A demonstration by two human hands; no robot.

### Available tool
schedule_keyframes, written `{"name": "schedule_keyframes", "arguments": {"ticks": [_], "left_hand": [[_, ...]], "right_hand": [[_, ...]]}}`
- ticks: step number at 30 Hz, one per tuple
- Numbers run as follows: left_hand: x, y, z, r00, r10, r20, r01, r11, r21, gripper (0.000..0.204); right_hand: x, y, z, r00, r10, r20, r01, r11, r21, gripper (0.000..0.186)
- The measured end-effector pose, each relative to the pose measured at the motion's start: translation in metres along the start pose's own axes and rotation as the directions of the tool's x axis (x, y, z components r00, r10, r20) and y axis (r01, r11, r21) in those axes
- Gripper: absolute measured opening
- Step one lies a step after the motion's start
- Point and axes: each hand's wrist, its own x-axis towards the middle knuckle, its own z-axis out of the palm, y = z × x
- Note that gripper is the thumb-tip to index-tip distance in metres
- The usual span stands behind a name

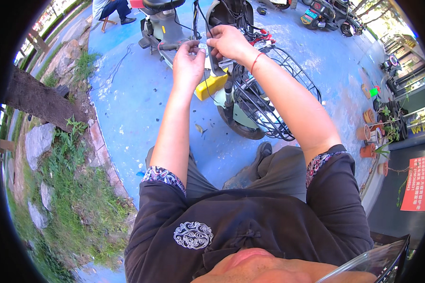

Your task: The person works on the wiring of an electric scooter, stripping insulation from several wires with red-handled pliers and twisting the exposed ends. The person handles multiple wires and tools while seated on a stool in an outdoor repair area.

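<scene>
Two bare hands work at the front of a part-stripped scooter, near the top of the view. The right hand pinches a long, dark, smooth strip between thumb and fingers; a thin red cord circles that wrist. The left hand is curled just beside it, thumb near the fingertips — whether anything sits between them I cannot tell. The strip hangs between the hands, its lower end above a glossy yellow block. Beside that, a basket of bent black wire stands over a round rubber tyre.

The dark cloth shirt has patterned cuffs and a pale, scroll-worked round emblem. At the right edge, a red sign bears white lettering; a small green plate marks a parked vehicle at upper right.

The ground is blue-painted, scuffed pale in patches — bordered at left by rough rocks, grass and a leaning trunk, and at right by potted plants.
</scene>
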Motion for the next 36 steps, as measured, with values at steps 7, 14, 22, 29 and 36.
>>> {"name": "schedule_keyframes", "arguments": {"ticks": [7, 14, 22, 29, 36], "left_hand": [[-0.005, 0.033, -0.016, 0.988, 0.089, 0.130, -0.094, 0.995, 0.027, 0.030], [-0.014, 0.056, -0.025, 0.982, 0.149, 0.117, -0.147, 0.989, -0.028, 0.017], [-0.017, 0.054, -0.023, 0.980, 0.184, 0.073, -0.169, 0.971, -0.171, 0.009], [-0.022, 0.068, -0.021, 0.983, 0.176, -0.061, -0.186, 0.935, -0.303, 0.009], [-0.018, 0.060, -0.023, 0.988, 0.122, -0.097, -0.148, 0.931, -0.333, 0.007]], "right_hand": [[-0.035, -0.020, -0.005, 0.980, -0.200, 0.005, 0.196, 0.956, -0.220, 0.028], [-0.065, -0.039, -0.013, 0.976, -0.213, 0.054, 0.219, 0.966, -0.135, 0.025], [-0.080, -0.049, -0.012, 0.975, -0.208, 0.083, 0.212, 0.976, -0.050, 0.013], [-0.077, -0.054, -0.020, 0.971, -0.168, 0.169, 0.151, 0.983, 0.107, 0.016], [-0.071, -0.051, -0.017, 0.966, -0.199, 0.167, 0.190, 0.979, 0.067, 0.017]]}}
